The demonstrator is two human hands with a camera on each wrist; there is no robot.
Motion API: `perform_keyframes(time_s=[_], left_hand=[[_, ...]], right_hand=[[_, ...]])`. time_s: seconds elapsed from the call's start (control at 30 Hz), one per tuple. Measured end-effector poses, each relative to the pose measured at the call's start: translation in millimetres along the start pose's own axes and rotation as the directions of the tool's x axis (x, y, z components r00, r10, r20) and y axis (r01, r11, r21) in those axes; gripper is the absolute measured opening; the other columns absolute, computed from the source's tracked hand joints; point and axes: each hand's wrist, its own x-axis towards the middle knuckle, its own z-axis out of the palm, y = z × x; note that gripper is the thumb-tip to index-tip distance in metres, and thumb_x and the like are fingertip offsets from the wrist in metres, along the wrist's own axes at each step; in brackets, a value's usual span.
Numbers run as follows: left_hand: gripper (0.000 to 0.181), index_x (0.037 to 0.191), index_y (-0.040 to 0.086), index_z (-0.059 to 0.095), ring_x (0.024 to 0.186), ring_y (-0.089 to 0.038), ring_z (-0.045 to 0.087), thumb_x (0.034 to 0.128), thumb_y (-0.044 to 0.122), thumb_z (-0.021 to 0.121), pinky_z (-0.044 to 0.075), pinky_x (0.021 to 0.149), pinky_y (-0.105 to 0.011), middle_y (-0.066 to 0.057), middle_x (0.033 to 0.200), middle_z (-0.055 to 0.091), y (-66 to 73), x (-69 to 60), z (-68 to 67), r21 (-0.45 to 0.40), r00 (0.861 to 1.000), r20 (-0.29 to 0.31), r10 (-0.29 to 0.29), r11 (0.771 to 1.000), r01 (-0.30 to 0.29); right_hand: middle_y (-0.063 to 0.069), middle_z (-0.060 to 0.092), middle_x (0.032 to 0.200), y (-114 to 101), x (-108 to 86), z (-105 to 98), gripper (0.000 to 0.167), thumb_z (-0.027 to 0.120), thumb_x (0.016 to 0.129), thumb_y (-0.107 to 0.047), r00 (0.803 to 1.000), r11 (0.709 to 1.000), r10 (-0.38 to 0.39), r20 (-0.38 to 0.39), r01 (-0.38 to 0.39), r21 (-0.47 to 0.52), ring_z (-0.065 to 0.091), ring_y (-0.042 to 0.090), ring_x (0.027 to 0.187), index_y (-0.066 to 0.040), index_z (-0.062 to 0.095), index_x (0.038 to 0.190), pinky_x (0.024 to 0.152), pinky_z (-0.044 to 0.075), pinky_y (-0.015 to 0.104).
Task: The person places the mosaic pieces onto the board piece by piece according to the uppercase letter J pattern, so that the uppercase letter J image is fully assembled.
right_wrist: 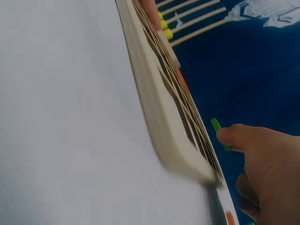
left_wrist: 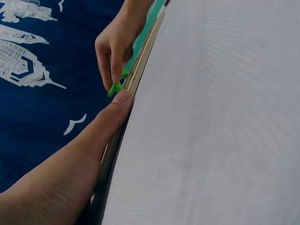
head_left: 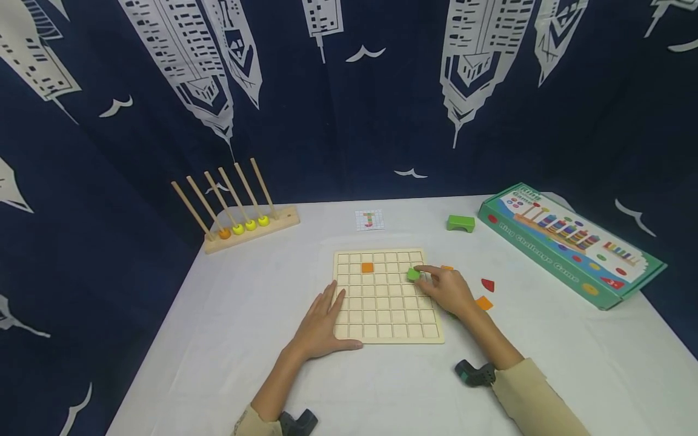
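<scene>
The small green piece (head_left: pixel 413 275) sits at the fingertips of the right hand (head_left: pixel 448 289), which I see pinching it between thumb and forefinger. Measured from the middle of that hand, the piece lies between nine and ten o'clock. It is over the gridded wooden board (head_left: pixel 387 304), toward two o'clock from its centre; my right wrist view shows a gap between piece and board.

On the board, well apart from the green piece at its nine o'clock, I have an orange square (head_left: pixel 368 267) lying flat. The left hand (head_left: pixel 320 330) is at the board's eight o'clock, holding nothing — its fingers extended along the left edge, its thumb stretched along the near edge and touching it.

Beside the right hand, an orange piece (head_left: pixel 448 267) peeks out at twelve o'clock, partly hidden; a red piece (head_left: pixel 488 284) lies at three, and another orange piece (head_left: pixel 484 303) between three and four.

Farther out on the white-covered worktop (head_left: pixel 191 351), from the board's centre: a patterned card (head_left: pixel 369 220) near twelve o'clock, a green arch block (head_left: pixel 460 223) between one and two, a green game box (head_left: pixel 572 242) between two and three — and the pegged wooden rack (head_left: pixel 252 234) at ten, carrying one orange bead (head_left: pixel 224 234) and three yellow ones.
</scene>
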Motion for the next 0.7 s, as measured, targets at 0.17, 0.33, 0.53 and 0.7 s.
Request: perform_keyframes(time_s=[0.17, 0.33, 0.53, 0.7], left_hand=[[0.121, 0.147, 0.005, 0.020, 0.140, -0.018, -0.002, 0.0609, 0.083, 0.053, 0.006, 0.112, -0.034, -0.010, 0.154, -0.001, 0.8, 0.8, -0.3, -0.003, 1.000, 0.011, -0.003, 1.000, 0.003], [0.121, 0.147, 0.005, 0.020, 0.140, -0.019, -0.001, 0.0609, 0.083, 0.054, 0.006, 0.112, -0.035, -0.011, 0.154, 0.000, 1.8, 0.5, -2.2, -0.011, 1.000, 0.012, -0.005, 1.000, 0.005], [0.120, 0.146, 0.004, 0.021, 0.140, -0.021, 0.002, 0.0614, 0.082, 0.055, 0.008, 0.112, -0.036, -0.012, 0.154, 0.002, 2.1, 0.0, -3.4, -0.013, 1.000, 0.001, 0.001, 1.000, -0.001], [0.121, 0.146, 0.004, 0.021, 0.140, -0.020, 0.001, 0.0609, 0.083, 0.054, 0.008, 0.112, -0.036, -0.012, 0.154, 0.002, 1.8, -0.3, -3.6, -0.013, 1.000, 0.004, -0.002, 1.000, 0.002]], right_hand=[[-0.011, 0.024, 0.043, -12, 12.4, 19, 0.032, 0.067, 0.085, -0.026, 0.997, 0.999, -0.039, 0.063, 0.038, 0.011, 0.016, 0.004, 0.041, -0.010, 0.067, 0.113, 0.038, 0.020, 0.021], [-0.010, 0.027, 0.042, -21, 26.0, 33, 0.032, 0.065, 0.086, -0.028, 0.995, 0.998, -0.065, 0.070, 0.063, 0.025, 0.018, 0.004, 0.040, -0.011, 0.067, 0.114, 0.038, 0.023, 0.022], [-0.010, 0.029, 0.041, -26, 39.8, 41, 0.031, 0.064, 0.087, -0.025, 0.994, 0.996, -0.082, 0.071, 0.080, 0.025, 0.021, 0.005, 0.039, -0.010, 0.066, 0.114, 0.037, 0.024, 0.022], [-0.010, 0.028, 0.041, -26, 45.9, 45, 0.030, 0.064, 0.088, -0.024, 0.993, 0.996, -0.085, 0.085, 0.085, 0.000, 0.021, 0.005, 0.039, -0.009, 0.066, 0.114, 0.037, 0.023, 0.022]])
